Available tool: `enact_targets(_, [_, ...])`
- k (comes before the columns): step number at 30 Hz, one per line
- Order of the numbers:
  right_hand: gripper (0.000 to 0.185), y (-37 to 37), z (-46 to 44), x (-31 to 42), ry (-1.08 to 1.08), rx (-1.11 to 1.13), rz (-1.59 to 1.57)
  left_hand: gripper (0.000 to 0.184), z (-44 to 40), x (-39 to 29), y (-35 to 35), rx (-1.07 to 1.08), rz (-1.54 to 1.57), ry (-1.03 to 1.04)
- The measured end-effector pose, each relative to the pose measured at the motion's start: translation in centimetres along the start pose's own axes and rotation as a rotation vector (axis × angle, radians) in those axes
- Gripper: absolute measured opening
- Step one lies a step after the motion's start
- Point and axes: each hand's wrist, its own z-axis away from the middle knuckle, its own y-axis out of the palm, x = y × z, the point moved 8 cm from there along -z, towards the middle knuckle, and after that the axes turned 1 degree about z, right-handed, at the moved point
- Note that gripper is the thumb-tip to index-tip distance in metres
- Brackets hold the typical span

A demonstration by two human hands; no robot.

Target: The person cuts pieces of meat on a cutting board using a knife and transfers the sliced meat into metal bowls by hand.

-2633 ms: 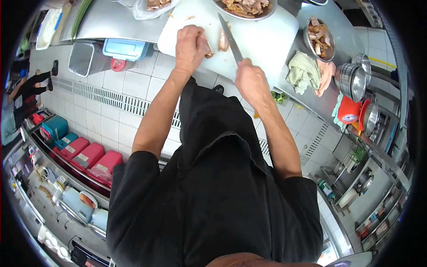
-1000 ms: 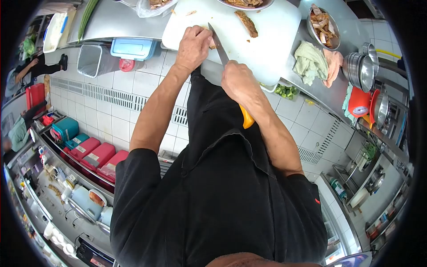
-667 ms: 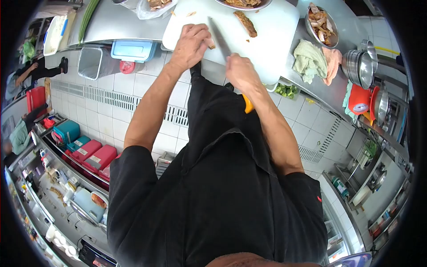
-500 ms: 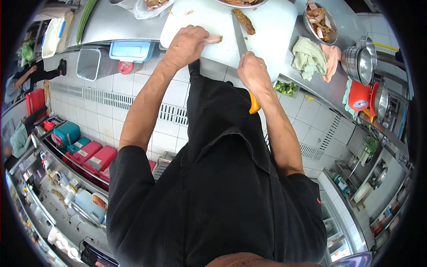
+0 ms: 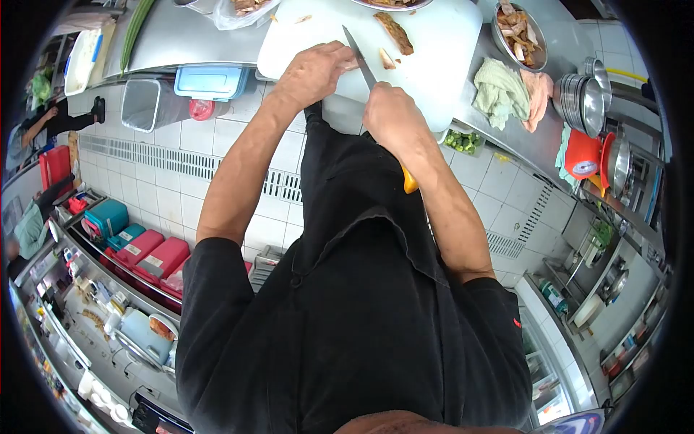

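Observation:
My right hand (image 5: 394,116) is closed around the handle of a kitchen knife (image 5: 359,56), its blade pointing up and left over the white cutting board (image 5: 441,79). The blade lies close beside my left hand (image 5: 312,74), whose curled fingers press on a pale piece of meat (image 5: 351,64), mostly hidden under them. Just right of the blade lies a small cut piece of meat (image 5: 387,59). A longer browned strip of meat (image 5: 395,33) rests further up the board. The knife's handle is covered by my right hand.
A metal bowl of meat pieces (image 5: 520,40) stands right of the board, above a green cloth (image 5: 501,94) and a pink cloth (image 5: 537,105). Stacked metal bowls (image 5: 575,105) and a red scale (image 5: 582,154) sit at the right. A blue-lidded container (image 5: 210,82) is below the counter's left edge.
The knife and my right hand have moved left, close to my left hand. A small piece of meat now lies separate on the board, right of the blade.

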Motion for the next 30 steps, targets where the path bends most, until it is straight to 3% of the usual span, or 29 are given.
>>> enact_targets(5, [0.018,3.4,-1.4,-2.0,0.094,-0.088,-0.051,0.030,0.0,-0.2,0.0,0.058,0.005,-0.047])
enact_targets(11, [0.024,0.3,0.6,-4.2,0.084,-0.087,-0.148,0.035,-1.5,0.5,-0.1,0.112,-0.165,-0.137])
enact_targets(14, [0.026,-0.6,1.2,-6.1,0.114,-0.152,-0.063,0.035,-1.1,2.8,-1.1,0.095,0.322,-0.582])
enact_targets(17, [0.034,-1.9,2.9,-5.1,0.139,-0.120,-0.102,0.033,-0.4,5.2,-0.6,-0.002,0.488,-0.520])
enact_targets(18, [0.029,-1.7,3.5,-4.8,0.123,-0.122,-0.082,0.030,-0.9,4.2,-2.0,-0.158,0.329,-0.256])
enact_targets(21, [0.018,-0.7,3.9,-3.8,0.069,-0.109,-0.006,0.025,0.0,5.7,-2.8,-0.325,0.157,-0.241])
enact_targets(24, [0.012,2.1,3.5,-3.8,0.024,-0.021,0.104,0.016,0.2,6.5,-1.2,-0.221,0.382,-0.362])
enact_targets(27, [0.013,2.3,1.7,-3.1,-0.012,-0.050,0.074,0.015,0.3,5.8,-0.1,-0.190,0.417,-0.442])
enact_targets(30, [0.015,-0.1,0.8,-0.3,-0.038,-0.025,0.116,0.012,-0.2,5.3,-0.2,-0.179,0.324,-0.385])
